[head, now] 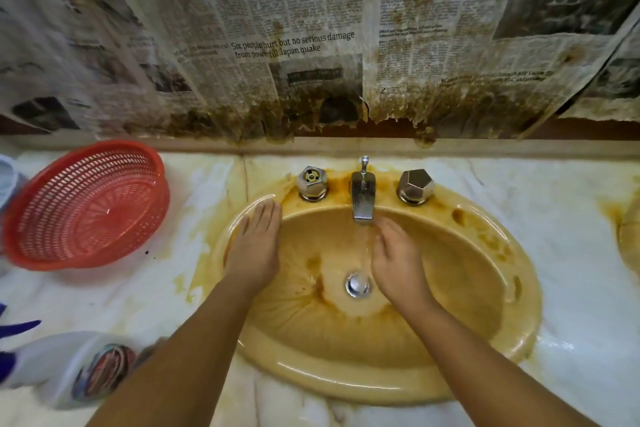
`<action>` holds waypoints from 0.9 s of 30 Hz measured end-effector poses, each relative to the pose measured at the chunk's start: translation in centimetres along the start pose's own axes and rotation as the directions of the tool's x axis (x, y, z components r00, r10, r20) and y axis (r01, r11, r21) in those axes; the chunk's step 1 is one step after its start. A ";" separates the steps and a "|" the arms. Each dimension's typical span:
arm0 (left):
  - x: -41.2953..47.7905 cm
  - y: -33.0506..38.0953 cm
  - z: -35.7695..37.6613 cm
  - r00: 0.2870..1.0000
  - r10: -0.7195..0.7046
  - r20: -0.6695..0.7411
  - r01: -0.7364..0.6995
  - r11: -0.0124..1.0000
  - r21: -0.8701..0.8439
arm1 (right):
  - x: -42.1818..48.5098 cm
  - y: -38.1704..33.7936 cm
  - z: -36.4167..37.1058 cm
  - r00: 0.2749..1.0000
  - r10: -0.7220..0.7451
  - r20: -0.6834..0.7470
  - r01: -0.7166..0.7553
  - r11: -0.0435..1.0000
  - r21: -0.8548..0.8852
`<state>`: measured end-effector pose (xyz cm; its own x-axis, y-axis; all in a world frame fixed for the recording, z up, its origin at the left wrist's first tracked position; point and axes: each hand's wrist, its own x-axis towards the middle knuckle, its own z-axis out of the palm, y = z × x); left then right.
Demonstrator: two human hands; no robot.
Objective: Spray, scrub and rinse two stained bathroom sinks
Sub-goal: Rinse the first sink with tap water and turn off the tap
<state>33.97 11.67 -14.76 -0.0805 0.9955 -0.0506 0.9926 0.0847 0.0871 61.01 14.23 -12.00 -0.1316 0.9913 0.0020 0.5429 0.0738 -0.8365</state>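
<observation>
Head view: yellow sink (467, 270), rust-stained, sits centred in the marble desk (571, 218); left grip (254, 246) lies flat, empty, on its rim, right grip (396, 263) open, empty, under the faucet (363, 196) stream.

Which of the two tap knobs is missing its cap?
The knob left of the spout: its top is open, showing a brass core; the right knob has a closed faceted cap. The spout stands between them.

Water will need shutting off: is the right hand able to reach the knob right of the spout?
Probably yes: the right hand is empty under the spout, with nothing between it and the knob.
</observation>
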 end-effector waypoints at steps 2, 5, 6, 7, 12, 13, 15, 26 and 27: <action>-1.3 -0.6 0.4 0.999 -0.013 -0.039 0.012 1.000 -0.024 | -0.3 -0.4 1.9 0.879 0.450 0.156 -0.468 0.759 0.453; -3.0 -1.3 1.0 0.998 -0.028 -0.052 0.027 0.999 -0.031 | 1.7 -1.0 3.1 0.603 0.630 0.490 -0.633 0.004 0.774; -3.4 -1.6 1.1 0.998 -0.030 -0.054 0.029 0.999 -0.032 | 2.3 -1.6 3.1 0.606 0.603 0.519 -0.637 -0.023 0.770; -3.7 -1.8 1.1 0.998 -0.028 -0.064 0.026 0.999 -0.035 | 2.6 -2.3 3.1 0.622 0.566 0.541 -0.656 0.000 0.755; -4.7 -2.0 0.8 0.986 -0.071 -0.148 0.043 0.982 -0.184 | 3.4 -2.1 3.3 0.612 0.574 0.544 -0.672 0.016 0.740; -4.7 -1.9 0.7 0.982 -0.082 -0.168 0.047 0.979 -0.200 | 3.3 -2.0 3.3 0.611 0.573 0.546 -0.676 0.019 0.737; -4.7 -1.8 0.6 0.977 -0.084 -0.195 0.041 0.976 -0.215 | 3.1 -1.9 3.4 0.609 0.539 0.582 -0.681 -0.021 0.732; -4.6 -2.1 0.0 0.987 -0.028 -0.158 -0.007 0.977 -0.215 | 1.9 -2.9 4.7 0.596 0.634 0.492 -0.636 -0.001 0.772; -4.5 -2.3 0.0 0.987 -0.018 -0.157 -0.017 0.975 -0.220 | 1.8 -3.2 5.0 0.598 0.629 0.497 -0.640 0.001 0.768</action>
<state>32.06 7.03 -14.70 -0.1120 0.9882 0.1043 0.9495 0.0755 0.3046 54.94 15.20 -12.09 -0.1496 0.5850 -0.7971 -0.5522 -0.7182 -0.4234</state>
